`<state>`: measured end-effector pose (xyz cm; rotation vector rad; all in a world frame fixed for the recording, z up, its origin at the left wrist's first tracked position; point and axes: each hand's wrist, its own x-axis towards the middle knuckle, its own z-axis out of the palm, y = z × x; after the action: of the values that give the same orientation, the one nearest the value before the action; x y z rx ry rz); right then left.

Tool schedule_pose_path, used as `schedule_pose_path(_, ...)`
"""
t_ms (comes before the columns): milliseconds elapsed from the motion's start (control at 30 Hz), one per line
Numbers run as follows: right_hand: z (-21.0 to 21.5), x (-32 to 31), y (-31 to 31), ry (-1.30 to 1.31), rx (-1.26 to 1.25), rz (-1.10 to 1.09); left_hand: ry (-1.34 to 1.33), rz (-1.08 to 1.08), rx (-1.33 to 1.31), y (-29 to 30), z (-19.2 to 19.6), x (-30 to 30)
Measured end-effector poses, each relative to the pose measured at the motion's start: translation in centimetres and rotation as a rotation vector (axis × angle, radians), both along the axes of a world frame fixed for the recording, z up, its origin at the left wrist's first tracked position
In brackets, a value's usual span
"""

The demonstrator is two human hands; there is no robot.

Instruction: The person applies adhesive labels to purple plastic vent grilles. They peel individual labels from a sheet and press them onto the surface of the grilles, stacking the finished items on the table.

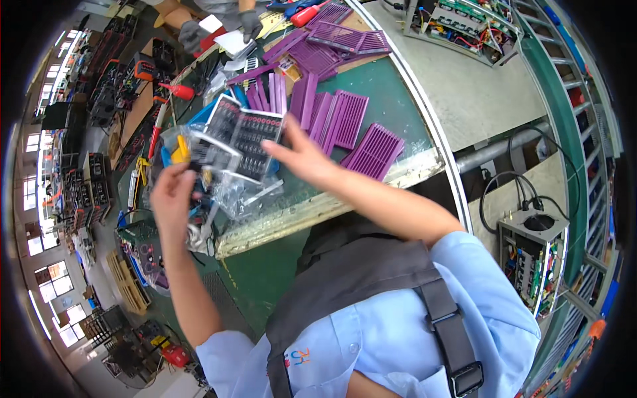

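Both hands are apart, one at either side of the black label sheets [253, 149]. Our left hand [174, 196] curls its fingers by their blurred lower-left edge; our right hand [305, 158] is spread, its thumb over the right margin. We cannot tell whether either one grips. Working from the margins probably spares the printed faces, which tilt toward us, perhaps for easy viewing. Beneath the sheets, clear plastic bags [232, 199] lie near the desk's near edge, within short reach, we think. Rightward, purple slatted panels [376, 151] cover much of the green desk [391, 93], many leaning or overlapping, perhaps to save room. Past them, near the far edge, we see a co-worker's gloved hands [251, 25]. Off the desk's right side stands an open metal chassis [464, 30], its wiring exposed.
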<state>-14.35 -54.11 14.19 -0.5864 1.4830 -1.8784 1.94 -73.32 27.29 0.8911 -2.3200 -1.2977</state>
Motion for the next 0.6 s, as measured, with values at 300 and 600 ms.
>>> schedule_pose_path(300,-8.4,-7.6,18.4,0.869,0.879,0.114,-0.264,-0.511,-0.152,9.6,-15.0,-0.2)
schedule_pose_path(600,-9.9,0.5,16.0,0.711,0.968,-0.409,-0.171,-0.414,0.060,8.9,-22.7,-1.6)
